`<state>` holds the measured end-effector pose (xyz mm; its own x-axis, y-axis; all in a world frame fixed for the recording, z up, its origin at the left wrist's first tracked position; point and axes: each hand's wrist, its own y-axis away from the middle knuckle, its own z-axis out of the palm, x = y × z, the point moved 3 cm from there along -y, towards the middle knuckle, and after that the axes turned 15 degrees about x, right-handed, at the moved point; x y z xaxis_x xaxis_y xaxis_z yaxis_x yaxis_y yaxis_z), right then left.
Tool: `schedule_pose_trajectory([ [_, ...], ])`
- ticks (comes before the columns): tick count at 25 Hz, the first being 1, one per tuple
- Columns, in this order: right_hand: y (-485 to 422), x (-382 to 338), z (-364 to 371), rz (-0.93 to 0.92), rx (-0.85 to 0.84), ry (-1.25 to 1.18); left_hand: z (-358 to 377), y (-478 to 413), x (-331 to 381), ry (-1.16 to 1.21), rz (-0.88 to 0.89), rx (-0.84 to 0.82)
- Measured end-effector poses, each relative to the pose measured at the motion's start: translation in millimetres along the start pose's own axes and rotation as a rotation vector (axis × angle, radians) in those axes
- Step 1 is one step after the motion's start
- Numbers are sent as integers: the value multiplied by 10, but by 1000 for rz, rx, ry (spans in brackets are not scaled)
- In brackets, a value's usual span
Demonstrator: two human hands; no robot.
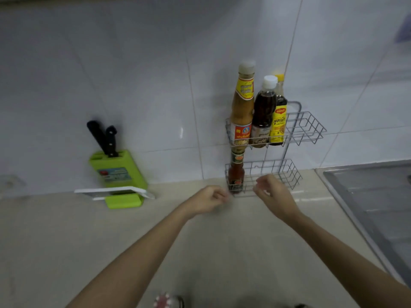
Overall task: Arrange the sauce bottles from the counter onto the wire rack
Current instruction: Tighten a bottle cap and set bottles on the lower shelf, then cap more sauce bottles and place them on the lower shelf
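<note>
A two-tier wire rack (308, 127) stands on the counter against the tiled wall. Its upper tier holds three bottles side by side: a tall tan sauce bottle (242, 107), a dark bottle with a white cap (263, 114) and a yellow-labelled dark bottle (279, 121). A small red sauce bottle (236, 172) stands at the left end of the lower tier. My left hand (208, 200) hovers just in front of that red bottle, fingers loosely curled and empty. My right hand (272, 193) is in front of the lower tier, fingers apart, holding nothing.
A green knife block (117, 172) with two black-handled knives and a white board stands at the left against the wall. A steel sink (373, 196) lies to the right. A red-and-white capped item (165, 302) shows at the bottom edge.
</note>
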<state>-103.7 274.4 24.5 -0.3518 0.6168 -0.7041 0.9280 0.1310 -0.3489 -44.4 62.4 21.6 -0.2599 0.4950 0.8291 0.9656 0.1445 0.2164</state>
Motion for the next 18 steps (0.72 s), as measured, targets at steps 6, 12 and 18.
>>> schedule_pose_trajectory([
  [6,760,-1040,-121,-186,-276,-28,-525,1047,-421,-25,-11,-17],
  [12,1733,-1920,220,-746,-578,215,-461,1836,-1187,-123,-20,-9],
  [18,2045,-2111,433,-996,-651,490,-139,2249,-1251,12,16,-28],
])
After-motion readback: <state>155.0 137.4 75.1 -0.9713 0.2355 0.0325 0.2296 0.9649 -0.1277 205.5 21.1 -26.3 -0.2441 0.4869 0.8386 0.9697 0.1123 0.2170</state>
